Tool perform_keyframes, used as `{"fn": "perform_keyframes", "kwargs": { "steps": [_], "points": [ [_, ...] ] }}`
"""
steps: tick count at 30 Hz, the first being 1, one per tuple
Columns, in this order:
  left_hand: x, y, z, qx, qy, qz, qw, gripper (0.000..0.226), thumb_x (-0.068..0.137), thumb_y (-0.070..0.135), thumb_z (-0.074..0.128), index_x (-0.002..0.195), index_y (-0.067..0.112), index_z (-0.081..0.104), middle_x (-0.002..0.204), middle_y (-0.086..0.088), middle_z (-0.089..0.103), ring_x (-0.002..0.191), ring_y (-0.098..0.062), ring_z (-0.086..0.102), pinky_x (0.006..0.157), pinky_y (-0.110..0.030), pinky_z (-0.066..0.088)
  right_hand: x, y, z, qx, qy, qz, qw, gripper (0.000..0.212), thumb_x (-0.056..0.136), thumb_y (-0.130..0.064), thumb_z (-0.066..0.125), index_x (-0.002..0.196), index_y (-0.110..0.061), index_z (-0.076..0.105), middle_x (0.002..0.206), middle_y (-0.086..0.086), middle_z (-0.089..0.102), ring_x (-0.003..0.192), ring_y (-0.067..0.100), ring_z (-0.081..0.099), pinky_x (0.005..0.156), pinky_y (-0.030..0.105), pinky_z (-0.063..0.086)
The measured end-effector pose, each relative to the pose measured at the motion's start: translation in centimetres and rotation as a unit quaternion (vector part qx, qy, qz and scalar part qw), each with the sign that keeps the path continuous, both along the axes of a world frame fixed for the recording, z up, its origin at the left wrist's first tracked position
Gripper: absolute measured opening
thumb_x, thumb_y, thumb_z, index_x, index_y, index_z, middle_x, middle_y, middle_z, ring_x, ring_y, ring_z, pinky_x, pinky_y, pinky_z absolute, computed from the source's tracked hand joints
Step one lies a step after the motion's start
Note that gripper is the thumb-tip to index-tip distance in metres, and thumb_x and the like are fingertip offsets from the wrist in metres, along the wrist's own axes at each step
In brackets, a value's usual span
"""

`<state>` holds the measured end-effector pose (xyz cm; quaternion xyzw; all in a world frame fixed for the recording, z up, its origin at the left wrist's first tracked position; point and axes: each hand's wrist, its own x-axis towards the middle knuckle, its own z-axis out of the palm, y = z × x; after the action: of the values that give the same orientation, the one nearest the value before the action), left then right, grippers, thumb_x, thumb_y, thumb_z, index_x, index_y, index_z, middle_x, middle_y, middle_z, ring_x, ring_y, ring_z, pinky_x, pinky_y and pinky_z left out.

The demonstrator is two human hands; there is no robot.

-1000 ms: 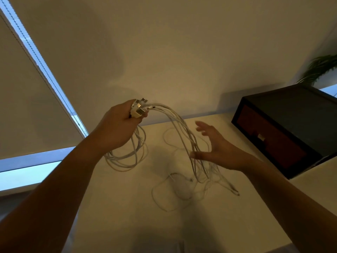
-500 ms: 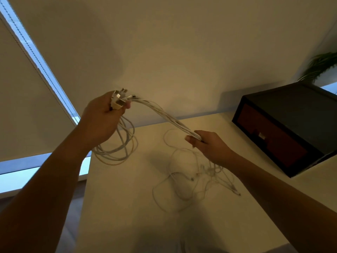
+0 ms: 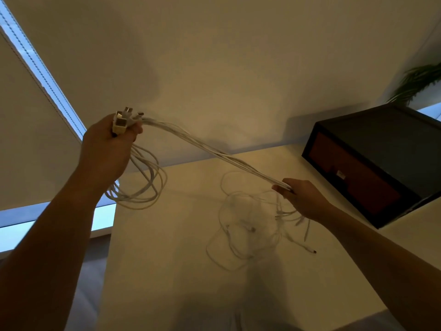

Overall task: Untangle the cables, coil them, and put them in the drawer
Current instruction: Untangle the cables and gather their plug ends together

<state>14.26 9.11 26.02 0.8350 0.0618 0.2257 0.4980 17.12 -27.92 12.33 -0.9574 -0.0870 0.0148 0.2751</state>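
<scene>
Several white cables [image 3: 205, 149] stretch in a bundle between my two hands. My left hand [image 3: 107, 149] is raised at the left and grips their plug ends, with connectors sticking out above the fist and loose loops hanging below it. My right hand [image 3: 300, 199] is lower, over the table, and pinches the bundle farther along. Beyond it the cable tails [image 3: 248, 225] lie tangled on the white table [image 3: 167, 259]. The dark drawer box [image 3: 381, 168] with a reddish drawer front stands at the right, drawer closed.
A wall rises behind the table. Windows with roller blinds lie to the left, past the table's left edge. A green plant [image 3: 417, 84] shows behind the drawer box at the far right.
My right hand went from open beside the cables to closing on the bundle and sliding along it to the right. My left hand lifted up and left, pulling the bundle straight.
</scene>
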Motion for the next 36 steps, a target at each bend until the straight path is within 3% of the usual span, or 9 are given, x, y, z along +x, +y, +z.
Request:
{"fn": "perform_keyframes", "kwargs": {
  "steps": [8, 14, 17, 19, 22, 26, 29, 32, 36],
  "points": [
    [0.3, 0.6, 0.1, -0.037, -0.015, 0.042, 0.998, 0.022, 0.09, 0.023, 0.056, 0.07, 0.031, 0.06, 0.071, 0.007, 0.055, 0.066, -0.004, 0.049, 0.067, -0.021, 0.038, -0.3, -2.5, -2.0, 0.042, 0.093, -0.112, 0.988, 0.04, 0.098, -0.04, 0.045, 0.068, -0.015, 0.053, 0.061, 0.003, 0.05, 0.057, 0.018, 0.045, 0.054, 0.03, 0.033],
    [0.6, 0.8, -0.9, -0.044, 0.009, 0.051, 0.998, 0.022, 0.092, 0.026, 0.054, 0.071, 0.031, 0.06, 0.071, 0.006, 0.054, 0.062, -0.008, 0.045, 0.059, -0.024, 0.034, 0.2, -3.1, -0.4, 0.045, 0.026, -0.125, 0.991, 0.045, 0.092, -0.052, 0.05, 0.078, -0.009, 0.057, 0.067, 0.008, 0.055, 0.065, 0.026, 0.054, 0.064, 0.039, 0.044],
    [0.8, 1.7, -0.9, -0.086, -0.011, 0.069, 0.994, 0.024, 0.088, 0.023, 0.055, 0.068, 0.033, 0.061, 0.073, 0.009, 0.056, 0.062, -0.004, 0.046, 0.064, -0.021, 0.037, 0.1, -4.0, 0.1, -0.029, -0.001, -0.06, 0.998, 0.039, 0.088, -0.053, 0.054, 0.071, -0.019, 0.048, 0.064, 0.003, 0.052, 0.059, 0.02, 0.052, 0.056, 0.036, 0.043],
    [1.0, 1.9, -0.9, -0.087, -0.015, 0.073, 0.993, 0.025, 0.088, 0.023, 0.054, 0.067, 0.034, 0.06, 0.073, 0.011, 0.056, 0.059, -0.001, 0.045, 0.061, -0.018, 0.037, -0.1, -4.6, -0.2, -0.122, 0.015, -0.01, 0.992, 0.036, 0.091, -0.055, 0.042, 0.072, -0.025, 0.046, 0.063, 0.0, 0.053, 0.057, 0.017, 0.054, 0.052, 0.032, 0.044],
    [1.4, 1.8, -1.2, -0.083, -0.006, 0.077, 0.994, 0.024, 0.089, 0.026, 0.055, 0.068, 0.035, 0.06, 0.074, 0.011, 0.056, 0.058, 0.0, 0.045, 0.056, -0.017, 0.036, -0.6, -4.8, -1.3, -0.21, 0.042, 0.015, 0.977, 0.037, 0.097, -0.051, 0.033, 0.082, -0.023, 0.052, 0.066, -0.003, 0.055, 0.059, 0.013, 0.055, 0.051, 0.023, 0.04],
    [1.9, 1.8, -1.9, -0.049, 0.018, 0.072, 0.996, 0.023, 0.09, 0.026, 0.054, 0.069, 0.034, 0.059, 0.072, 0.01, 0.054, 0.056, -0.001, 0.043, 0.05, -0.013, 0.034, -1.9, -5.4, -3.3, -0.298, 0.051, 0.039, 0.952, 0.034, 0.1, -0.047, 0.033, 0.092, -0.023, 0.056, 0.067, -0.008, 0.052, 0.059, 0.009, 0.051, 0.055, 0.022, 0.043],
    [2.2, 1.8, -2.4, -0.018, 0.041, 0.065, 0.997, 0.022, 0.09, 0.026, 0.053, 0.071, 0.034, 0.06, 0.073, 0.01, 0.055, 0.06, -0.004, 0.045, 0.056, -0.02, 0.034, -2.8, -6.2, -4.7, -0.352, 0.039, 0.058, 0.933, 0.028, 0.102, -0.04, 0.034, 0.104, -0.024, 0.056, 0.068, -0.011, 0.049, 0.057, 0.005, 0.045, 0.049, 0.019, 0.031],
    [2.5, 1.7, -2.8, 0.006, 0.071, 0.061, 0.996, 0.018, 0.082, 0.029, 0.05, 0.069, 0.035, 0.061, 0.073, 0.01, 0.056, 0.062, -0.008, 0.046, 0.067, -0.029, 0.037, -3.8, -6.8, -5.1, -0.384, 0.041, 0.089, 0.918, 0.017, 0.1, -0.032, 0.043, 0.114, -0.026, 0.051, 0.084, -0.009, 0.059, 0.061, 0.005, 0.049, 0.049, 0.016, 0.03],
    [3.1, 2.1, -3.5, 0.012, 0.097, 0.059, 0.993, 0.027, 0.069, 0.031, 0.044, 0.063, 0.048, 0.064, 0.071, 0.005, 0.057, 0.06, -0.017, 0.046, 0.064, -0.032, 0.036, -5.1, -8.4, -5.3, -0.403, 0.031, 0.127, 0.906, 0.027, 0.097, -0.027, 0.05, 0.124, -0.028, 0.048, 0.102, -0.007, 0.064, 0.08, 0.01, 0.061, 0.064, 0.019, 0.044]
  ]
}}
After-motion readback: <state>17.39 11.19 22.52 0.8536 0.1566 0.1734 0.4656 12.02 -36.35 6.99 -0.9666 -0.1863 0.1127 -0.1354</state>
